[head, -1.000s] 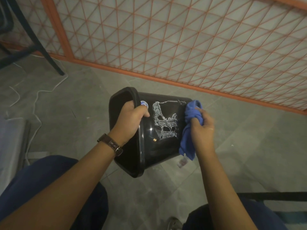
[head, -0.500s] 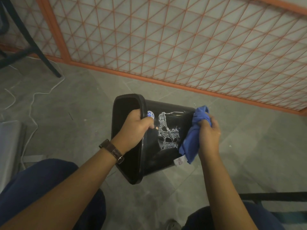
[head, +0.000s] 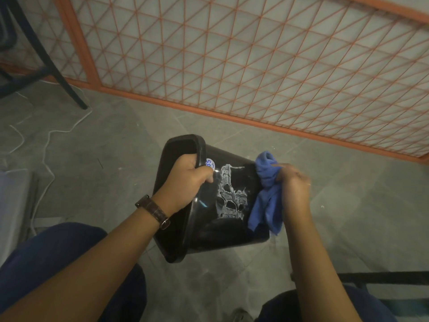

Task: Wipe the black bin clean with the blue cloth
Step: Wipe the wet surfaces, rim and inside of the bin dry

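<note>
Head: cloth (head: pixel 267 198) still on bin (head: pixel 209 231) base, unchgd.

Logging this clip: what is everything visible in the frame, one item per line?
black bin: 1, black, centre, tipped sideways, opening to the left
white smear: 1, white, on the bin's side wall
sticker: 1, white and blue, beside the bin's rim
blue cloth: 1, blue, bunched against the bin's base end
mesh fence: 1, orange, across the back
cord: 1, white, on the floor at left
black stand: 1, black, top left, partly out of view
floor: 1, grey tiles, underneath
wristwatch: 1, brown strap, left wrist
trouser legs: 2, dark blue, bottom corners
left hand: 1, grips the bin's rim
right hand: 1, holds the cloth
</note>
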Demonstrator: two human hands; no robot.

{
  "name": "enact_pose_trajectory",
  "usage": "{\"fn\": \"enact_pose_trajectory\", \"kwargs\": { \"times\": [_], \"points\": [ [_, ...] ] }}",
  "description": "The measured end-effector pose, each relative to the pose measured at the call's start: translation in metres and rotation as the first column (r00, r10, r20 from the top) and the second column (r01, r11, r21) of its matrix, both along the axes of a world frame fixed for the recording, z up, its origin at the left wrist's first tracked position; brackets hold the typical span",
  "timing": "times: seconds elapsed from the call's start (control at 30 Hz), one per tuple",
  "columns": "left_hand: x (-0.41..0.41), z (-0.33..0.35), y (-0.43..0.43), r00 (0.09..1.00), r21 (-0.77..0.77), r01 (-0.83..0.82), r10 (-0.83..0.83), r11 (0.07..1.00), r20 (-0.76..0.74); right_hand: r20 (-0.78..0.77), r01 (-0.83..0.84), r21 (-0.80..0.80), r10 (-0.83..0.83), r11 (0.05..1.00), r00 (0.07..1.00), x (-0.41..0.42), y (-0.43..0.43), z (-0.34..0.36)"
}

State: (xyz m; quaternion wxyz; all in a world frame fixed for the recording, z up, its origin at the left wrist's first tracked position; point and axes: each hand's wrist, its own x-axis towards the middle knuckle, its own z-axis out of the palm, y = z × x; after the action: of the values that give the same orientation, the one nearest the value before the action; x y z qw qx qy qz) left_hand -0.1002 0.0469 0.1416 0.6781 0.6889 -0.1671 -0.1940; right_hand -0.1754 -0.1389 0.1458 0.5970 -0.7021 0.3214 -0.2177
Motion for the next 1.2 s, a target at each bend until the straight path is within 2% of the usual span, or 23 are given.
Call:
{"fn": "enact_pose_trajectory", "kwargs": {
  "times": [0.07,0.2,0.3,0.37,0.43,0.5,0.57,0.77,0.83,0.93,1.0,1.13,1.2],
  "points": [
    [-0.003,0.000,-0.003,0.999,0.017,0.035,-0.035,0.999,0.000,0.014,0.006,-0.048,-0.005,0.999,1.000,0.000,-0.002,-0.003],
    [-0.001,0.000,-0.004,0.999,-0.009,-0.016,0.016,1.000,0.031,0.027,-0.241,-0.129,0.246,0.962,0.969,0.000,0.012,-0.009],
    [0.006,0.003,0.001,0.997,-0.046,-0.080,0.080,0.996,0.002,0.062,-0.336,-0.101,0.343,0.936,0.937,0.000,0.014,-0.004],
    [0.010,0.005,0.004,0.995,-0.071,-0.100,0.097,0.992,-0.037,0.116,-0.313,-0.033,0.314,0.949,0.942,-0.002,0.009,0.002],
    [0.011,0.006,0.005,0.991,-0.099,-0.096,0.086,0.990,-0.102,0.177,-0.190,0.046,0.179,0.981,0.968,-0.004,0.007,0.008],
    [0.010,0.005,0.003,0.988,-0.110,-0.076,0.060,0.991,-0.139,0.194,-0.103,-0.038,0.108,0.994,0.975,-0.003,0.010,0.011],
    [0.008,0.006,0.000,0.991,-0.114,-0.060,0.046,0.992,-0.129,0.156,-0.133,-0.175,0.161,0.976,0.975,-0.001,0.017,0.007],
    [0.008,0.011,0.003,0.993,-0.136,-0.095,0.085,0.986,-0.077,0.031,-0.401,-0.305,0.430,0.864,0.902,0.004,0.028,-0.001],
    [0.010,0.011,0.005,0.991,-0.127,-0.107,0.094,0.986,-0.099,0.037,-0.371,-0.267,0.394,0.889,0.918,0.004,0.023,0.002],
    [0.008,0.012,0.004,0.992,-0.135,-0.073,0.057,0.988,-0.116,0.082,-0.225,-0.201,0.245,0.953,0.966,0.004,0.016,0.006],
    [0.006,0.013,0.002,0.991,-0.131,-0.064,0.048,0.989,-0.122,0.078,-0.183,-0.211,0.203,0.960,0.976,0.006,0.016,0.004],
    [0.009,0.014,0.004,0.993,-0.154,-0.081,0.068,0.985,-0.093,-0.016,-0.343,-0.425,0.372,0.838,0.928,0.008,0.031,0.001],
    [0.011,0.013,0.006,0.991,-0.159,-0.119,0.106,0.980,-0.084,-0.034,-0.445,-0.459,0.485,0.769,0.874,0.007,0.036,0.002]
  ]
}}
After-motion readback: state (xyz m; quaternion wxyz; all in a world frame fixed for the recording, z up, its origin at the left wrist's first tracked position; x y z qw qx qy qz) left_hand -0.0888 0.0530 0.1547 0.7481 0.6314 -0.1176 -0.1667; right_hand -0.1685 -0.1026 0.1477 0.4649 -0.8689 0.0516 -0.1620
